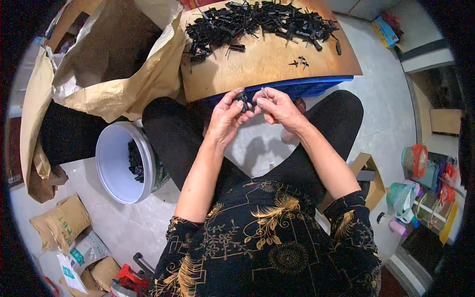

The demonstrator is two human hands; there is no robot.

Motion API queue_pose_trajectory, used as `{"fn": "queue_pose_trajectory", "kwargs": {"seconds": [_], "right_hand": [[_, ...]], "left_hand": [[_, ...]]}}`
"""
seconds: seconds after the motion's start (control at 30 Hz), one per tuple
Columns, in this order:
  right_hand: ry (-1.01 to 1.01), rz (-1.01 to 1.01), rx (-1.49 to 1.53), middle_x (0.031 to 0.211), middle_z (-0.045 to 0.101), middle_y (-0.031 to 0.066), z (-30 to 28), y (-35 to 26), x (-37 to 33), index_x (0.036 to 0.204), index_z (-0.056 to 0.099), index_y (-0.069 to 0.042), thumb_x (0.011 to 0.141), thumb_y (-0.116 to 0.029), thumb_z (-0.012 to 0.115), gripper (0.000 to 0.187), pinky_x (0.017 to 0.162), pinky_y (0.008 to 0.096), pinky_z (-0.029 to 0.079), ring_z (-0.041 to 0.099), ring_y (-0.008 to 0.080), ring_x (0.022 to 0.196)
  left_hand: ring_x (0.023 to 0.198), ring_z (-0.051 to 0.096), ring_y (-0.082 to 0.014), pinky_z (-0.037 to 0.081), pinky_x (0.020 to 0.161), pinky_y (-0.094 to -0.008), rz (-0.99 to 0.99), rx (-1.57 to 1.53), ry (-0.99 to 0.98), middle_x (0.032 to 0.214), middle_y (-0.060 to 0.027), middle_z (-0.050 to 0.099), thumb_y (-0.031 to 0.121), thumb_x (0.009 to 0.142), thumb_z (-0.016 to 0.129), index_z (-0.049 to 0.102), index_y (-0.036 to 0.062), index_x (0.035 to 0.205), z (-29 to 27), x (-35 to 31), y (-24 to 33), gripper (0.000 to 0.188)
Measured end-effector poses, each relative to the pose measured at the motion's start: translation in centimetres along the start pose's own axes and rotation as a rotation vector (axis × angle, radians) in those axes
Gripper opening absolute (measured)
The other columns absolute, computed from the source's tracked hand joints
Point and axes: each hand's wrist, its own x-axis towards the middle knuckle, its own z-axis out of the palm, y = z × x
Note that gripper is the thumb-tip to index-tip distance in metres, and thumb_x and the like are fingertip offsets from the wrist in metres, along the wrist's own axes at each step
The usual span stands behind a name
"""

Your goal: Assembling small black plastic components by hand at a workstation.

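Note:
My left hand [226, 119] is closed on a small black plastic part [242, 99], held upright between thumb and fingers in front of the board. Just beside it, my right hand [281, 110] pinches a thin, light-coloured piece [264, 92], too small to name; the two hands nearly touch. Beyond them a wooden board [237, 74] bears a heap of black plastic parts [257, 22] with thin prongs. Several small dark spiky pieces [300, 62] lie apart near the board's right front, and a single black part [338, 47] rests near its right edge.
Under the board shows a blue bin edge [316, 88]. A large tan woven sack [133, 91] stands open at left, above a white bucket [104, 163] holding black parts. Brown packages [62, 222] lie lower left; a cardboard box [374, 183] sits right, near baskets and bags.

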Motion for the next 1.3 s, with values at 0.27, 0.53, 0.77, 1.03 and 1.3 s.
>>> {"fn": "queue_pose_trajectory", "kwargs": {"seconds": [0.27, 0.53, 0.77, 1.03, 1.3], "right_hand": [[-0.078, 0.088, 0.095, 0.064, 0.047, -0.0051, -1.0, 1.4, 0.3, 0.092, 0.050, -0.008, 0.086, -0.021, 0.058, 0.017, 0.037, 0.0155, 0.022, 0.032, 0.0003, 0.043], [-0.084, 0.108, -0.040, 0.061, 0.043, -0.0074, -1.0, 1.8, 0.6, 0.085, 0.050, -0.009, 0.086, -0.020, 0.057, 0.013, 0.039, 0.0164, 0.023, 0.032, -0.0006, 0.047], [-0.064, -0.044, -0.228, 0.066, 0.045, -0.0051, -0.5, 2.4, 0.9, 0.082, 0.051, -0.007, 0.091, -0.027, 0.049, 0.022, 0.049, 0.0193, 0.030, 0.037, 0.0028, 0.057], [-0.103, -0.103, -0.447, 0.073, 0.048, -0.0010, -0.5, 3.1, 0.5, 0.089, 0.052, -0.003, 0.096, -0.028, 0.038, 0.029, 0.060, 0.0230, 0.038, 0.042, 0.0070, 0.066], [-0.054, -0.039, -0.491, 0.071, 0.050, 0.0041, -0.2, 3.0, 1.0, 0.092, 0.050, -0.001, 0.094, -0.021, 0.042, 0.022, 0.060, 0.0263, 0.040, 0.047, 0.0112, 0.065]], "left_hand": [[0.064, 0.061, -0.0136, 0.047, 0.051, -0.0192, -0.079, 0.183, -0.217, 0.083, -0.0060, 0.059, 0.010, 0.083, 0.059, 0.042, 0.0029, 0.123, 1.0, -0.8, 0.0, 0.044], [0.063, 0.060, -0.0122, 0.045, 0.049, -0.0216, 0.058, 0.695, -0.189, 0.085, -0.0056, 0.058, 0.004, 0.081, 0.056, 0.038, 0.0054, 0.125, 1.2, -0.8, -0.9, 0.048], [0.067, 0.061, -0.0142, 0.049, 0.054, -0.0243, 0.070, 0.638, -0.109, 0.083, -0.0088, 0.056, -0.001, 0.084, 0.050, 0.035, 0.0042, 0.119, 1.3, -0.4, -1.4, 0.039], [0.065, 0.061, -0.0139, 0.049, 0.052, -0.0242, 0.020, 0.629, -0.051, 0.077, -0.0083, 0.054, -0.001, 0.084, 0.050, 0.036, 0.0022, 0.110, 0.9, 0.1, -1.3, 0.030], [0.061, 0.060, -0.0121, 0.048, 0.051, -0.0246, 0.027, 0.651, -0.013, 0.071, -0.0074, 0.056, -0.001, 0.083, 0.050, 0.036, 0.0034, 0.105, 0.7, 0.7, -1.7, 0.026]]}}
